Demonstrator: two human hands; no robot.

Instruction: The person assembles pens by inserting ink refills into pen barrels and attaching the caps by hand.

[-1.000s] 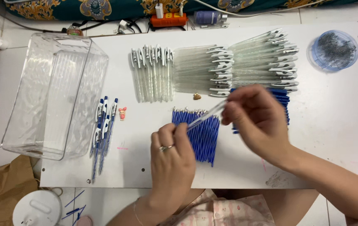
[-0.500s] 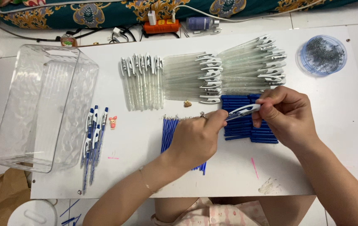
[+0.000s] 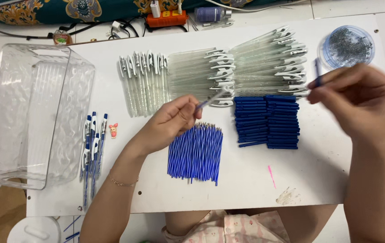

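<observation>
Now both hands work over a white table (image 3: 246, 189) of pen parts, each pinching one piece.

Left hand (image 3: 170, 123) sits near the table's centre, fingers closed on a clear barrel (image 3: 212, 96) that points toward 2 o'clock, its tip over the heap of clear barrels (image 3: 192, 72). Right hand (image 3: 359, 101), blurred, is at 3 o'clock from the left one and well apart from it, thumb and forefinger shut on a small blue piece (image 3: 318, 78) held upright above the table. Blue refills (image 3: 197, 153) lie just at 5 o'clock from the left hand; stacked blue pieces (image 3: 266, 121) lie between the two hands. A dish of springs (image 3: 346, 45) is at 12 o'clock from the right hand. Finished pens (image 3: 92, 148) lie at 9 o'clock, beside a clear bin (image 3: 3, 135).
</observation>
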